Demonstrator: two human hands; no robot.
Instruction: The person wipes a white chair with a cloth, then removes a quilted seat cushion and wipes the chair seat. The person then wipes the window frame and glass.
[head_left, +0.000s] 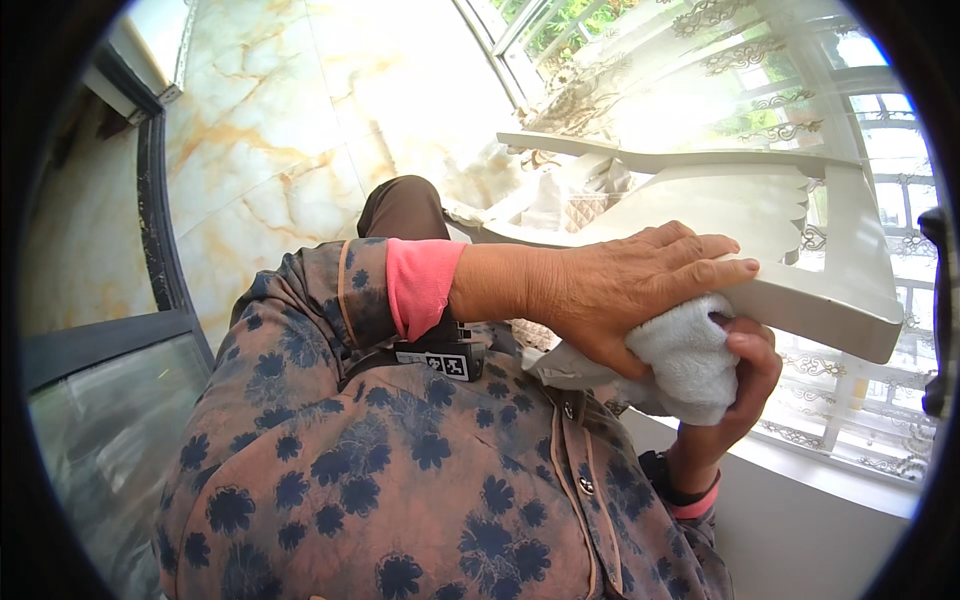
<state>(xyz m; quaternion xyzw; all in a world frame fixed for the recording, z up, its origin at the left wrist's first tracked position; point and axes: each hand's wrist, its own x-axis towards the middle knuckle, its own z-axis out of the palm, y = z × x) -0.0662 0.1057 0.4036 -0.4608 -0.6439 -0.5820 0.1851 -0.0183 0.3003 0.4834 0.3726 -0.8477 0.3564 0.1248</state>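
A white chair (pixel 815 310) stands in front of me, its top rail close to my body. My left hand (pixel 630 290) reaches across from the left and lies over the rail, fingers stretched along it toward the right. The left thumb points down against a bunched white cloth (pixel 685 355). From the lower right comes my right hand (pixel 755 375), its fingers curled round that cloth, pressing it up to the underside of the rail. My left hand covers part of the rail, and the cloth hides the right palm.
Beyond the chair's back lies a quilted cushion (pixel 585 210). A sheer patterned curtain (pixel 720 85) and a barred window (pixel 890 180) are on the right. Marble-look tiles (pixel 260 110) cover the floor. At the left is a dark-framed glass door (pixel 110 430). A black device (pixel 440 360) hangs at my chest.
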